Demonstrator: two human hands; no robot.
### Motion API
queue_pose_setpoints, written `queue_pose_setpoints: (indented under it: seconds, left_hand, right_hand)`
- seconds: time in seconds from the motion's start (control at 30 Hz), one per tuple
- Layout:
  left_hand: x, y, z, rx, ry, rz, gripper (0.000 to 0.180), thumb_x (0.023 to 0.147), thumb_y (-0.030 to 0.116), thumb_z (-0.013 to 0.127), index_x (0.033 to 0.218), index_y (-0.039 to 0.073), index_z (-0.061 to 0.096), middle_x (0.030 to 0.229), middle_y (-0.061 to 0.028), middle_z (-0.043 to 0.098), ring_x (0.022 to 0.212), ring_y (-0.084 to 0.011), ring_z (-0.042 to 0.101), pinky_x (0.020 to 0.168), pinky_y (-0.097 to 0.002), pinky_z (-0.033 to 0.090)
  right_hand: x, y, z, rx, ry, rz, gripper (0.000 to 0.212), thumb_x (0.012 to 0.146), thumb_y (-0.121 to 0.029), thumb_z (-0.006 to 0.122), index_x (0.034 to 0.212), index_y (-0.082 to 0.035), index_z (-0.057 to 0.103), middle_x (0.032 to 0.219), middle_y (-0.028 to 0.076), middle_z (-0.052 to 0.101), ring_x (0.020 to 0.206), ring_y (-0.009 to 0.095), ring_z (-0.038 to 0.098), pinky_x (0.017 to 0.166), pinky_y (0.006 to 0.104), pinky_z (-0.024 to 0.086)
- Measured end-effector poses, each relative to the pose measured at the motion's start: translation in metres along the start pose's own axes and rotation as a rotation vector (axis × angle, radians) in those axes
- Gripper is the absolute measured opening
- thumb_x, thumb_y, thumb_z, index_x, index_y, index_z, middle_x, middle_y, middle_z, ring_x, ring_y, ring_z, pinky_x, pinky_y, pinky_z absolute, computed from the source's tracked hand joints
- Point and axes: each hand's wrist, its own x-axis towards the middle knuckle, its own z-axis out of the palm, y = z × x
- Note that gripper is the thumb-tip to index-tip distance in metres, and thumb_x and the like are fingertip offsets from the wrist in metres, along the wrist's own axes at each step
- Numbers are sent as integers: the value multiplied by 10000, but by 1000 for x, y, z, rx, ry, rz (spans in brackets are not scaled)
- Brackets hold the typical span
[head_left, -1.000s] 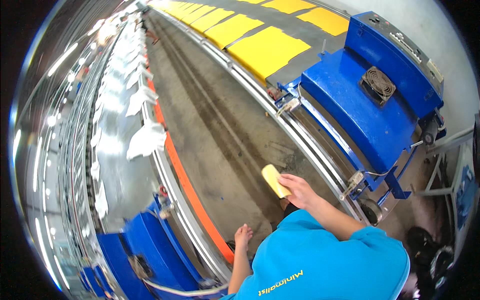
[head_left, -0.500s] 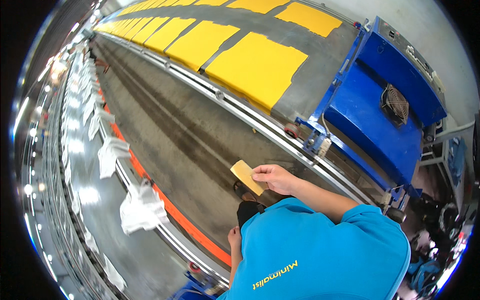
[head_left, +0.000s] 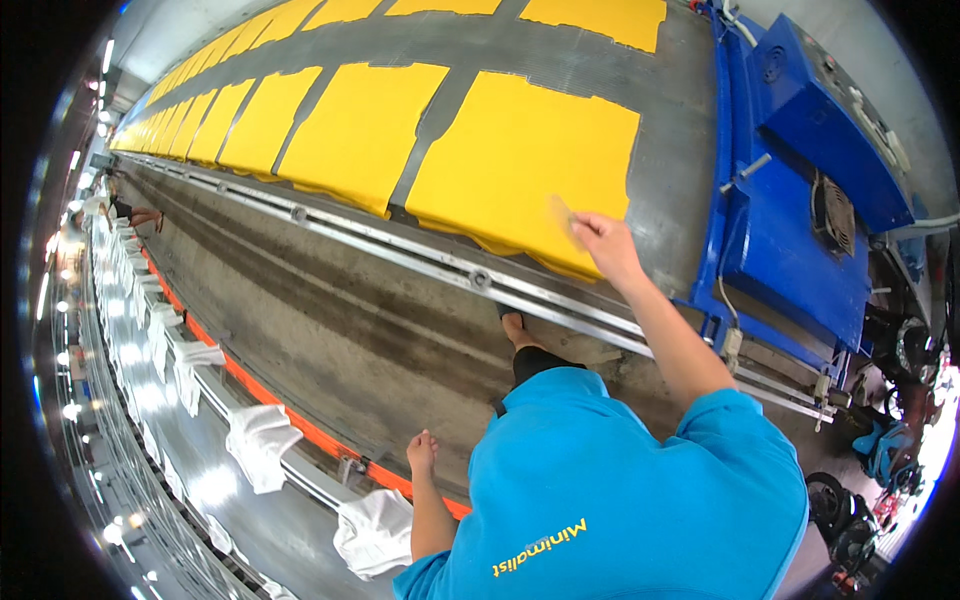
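Note:
My right hand [head_left: 603, 243] pinches a flat, tan-yellow rectangular piece [head_left: 568, 222], seen nearly edge-on and blurred. It is over the near right part of a yellow fabric panel [head_left: 520, 160] lying spread on the long grey table [head_left: 670, 190]. Whether the piece touches the fabric I cannot tell. My left hand [head_left: 422, 452] hangs low at my left side over the aisle, its fingers curled in, with nothing visible in them. Further yellow panels [head_left: 360, 125] lie in rows along the table.
Metal rails [head_left: 480, 280] edge the table. A blue machine [head_left: 800, 260] with a fan stands across its right end. Behind the aisle [head_left: 340, 310], an orange rail [head_left: 260, 390] borders another table with white cloths [head_left: 262, 445]. Another person [head_left: 135, 213] is far down the aisle. Motorbikes [head_left: 850, 510] stand at right.
My body has turned and come closer to the yellow panels. My right hand has carried the flat piece up from over the aisle to over the nearest panel. My left hand has swung forward.

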Motion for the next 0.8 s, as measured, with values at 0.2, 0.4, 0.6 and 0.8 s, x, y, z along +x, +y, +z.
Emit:
queue_pose_setpoints:
  seconds: [0.2,0.4,0.6,0.8]
  left_hand:
    - [11,73,27,55,-251,-80,330,999,353,618,955,28,654,750,-37,641,646,-131,602,568,-261,463]
    - [33,153,42,235,-178,90,335,1022,357,590,1022,32,669,776,0,614,683,-93,566,619,-238,458]
    - [61,199,34,57,-249,-89,278,1027,303,597,1011,28,631,755,20,559,649,-58,503,562,-211,392]
    - [77,254,55,99,-290,-43,302,1024,295,603,1064,-2,632,815,-4,600,689,-70,531,597,-216,419]
  right_hand:
    - [204,-5,47,-295,157,-303,249,950,-105,567,1137,-79,730,1047,156,732,953,328,706,806,363,551]
    - [281,61,97,-690,119,-403,325,914,-26,540,1176,-105,717,1220,114,694,1079,302,671,916,365,554]
    - [201,24,122,-392,-206,-535,305,902,-74,622,1201,-92,678,1225,115,684,1129,296,651,953,389,543]
    - [267,12,73,-679,61,-525,261,885,-135,679,1133,-54,676,1133,108,701,1057,317,662,912,400,546]
